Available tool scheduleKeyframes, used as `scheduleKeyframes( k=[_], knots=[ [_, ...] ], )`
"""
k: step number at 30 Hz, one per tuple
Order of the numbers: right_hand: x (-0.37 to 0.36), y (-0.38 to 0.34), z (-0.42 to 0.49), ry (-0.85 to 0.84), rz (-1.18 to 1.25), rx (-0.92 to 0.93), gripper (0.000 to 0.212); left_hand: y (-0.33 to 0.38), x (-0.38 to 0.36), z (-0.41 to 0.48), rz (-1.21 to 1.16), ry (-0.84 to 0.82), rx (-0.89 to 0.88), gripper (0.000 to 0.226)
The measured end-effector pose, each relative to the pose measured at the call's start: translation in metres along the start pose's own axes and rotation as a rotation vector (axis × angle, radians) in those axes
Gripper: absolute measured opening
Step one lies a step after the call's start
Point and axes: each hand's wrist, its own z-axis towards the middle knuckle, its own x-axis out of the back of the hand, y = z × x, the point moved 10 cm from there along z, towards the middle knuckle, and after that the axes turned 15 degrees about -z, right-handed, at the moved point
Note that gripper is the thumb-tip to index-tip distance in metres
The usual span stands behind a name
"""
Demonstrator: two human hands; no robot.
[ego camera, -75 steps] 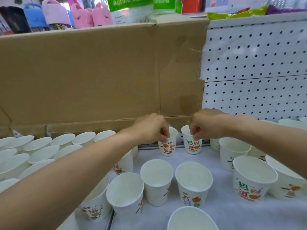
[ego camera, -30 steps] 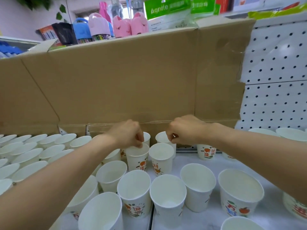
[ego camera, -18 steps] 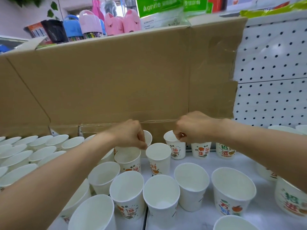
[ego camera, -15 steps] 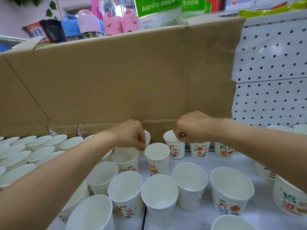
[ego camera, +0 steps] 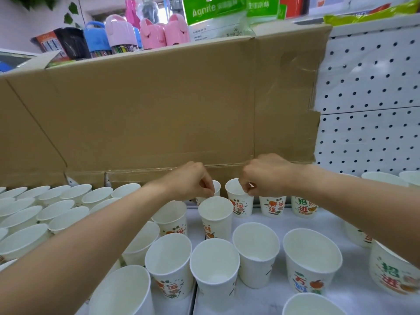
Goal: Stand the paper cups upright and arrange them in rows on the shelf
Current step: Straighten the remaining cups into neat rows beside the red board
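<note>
- My left hand [ego camera: 188, 181] has a pinch grip on the rim of an upright white paper cup [ego camera: 217, 187] at the back of the white shelf [ego camera: 329, 221].
- My right hand [ego camera: 266, 176] pinches the rim of the neighbouring orange-printed paper cup [ego camera: 241, 204].

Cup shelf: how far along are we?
Done: visible cups all look upright; the left block of cups sits in tight rows. In hand: left hand pinches the rim of a back-row cup, right hand the rim of the neighbouring cup, by the cardboard. Left: the loose front cups, unevenly spaced, need lining up.
</note>
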Motion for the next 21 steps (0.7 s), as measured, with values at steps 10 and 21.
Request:
scheduleKeyframes(
  k=[10, 21],
  knots=[
    [0.026, 0.018, -0.045, -0.031, 0.353, -0.094, 0.035, 0.027, 0.015, -0.03, -0.099, 0.058, -0.061, 0.021],
    [0.015, -0.025, -0.126, -0.515, 0.478, -0.003, 0.08, 0.061, -0.007, -0.05, -0.083, -0.101, -0.102, 0.048]
  ],
)
